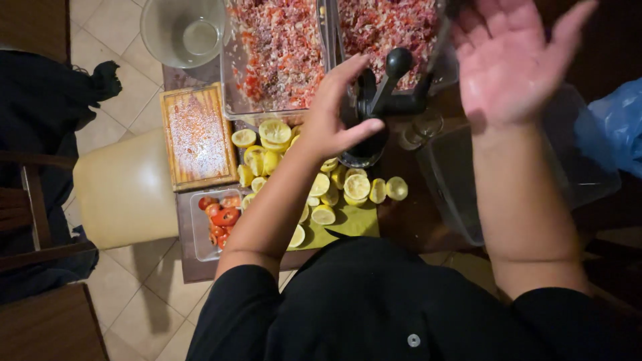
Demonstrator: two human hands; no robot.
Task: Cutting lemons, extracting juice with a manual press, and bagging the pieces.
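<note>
My left hand is wrapped around a black hand press juicer with a lever handle ending in a round knob. My right hand is raised above the table with the palm facing me and the fingers spread, holding nothing. Several squeezed lemon halves lie piled below the juicer on a green cloth. A small drinking glass stands just to the right of the juicer.
Two clear tubs of chopped red and white mix stand at the back. A wooden cutting board, a small tray of red pepper pieces, a clear bowl, an empty clear tub, a cream stool seat.
</note>
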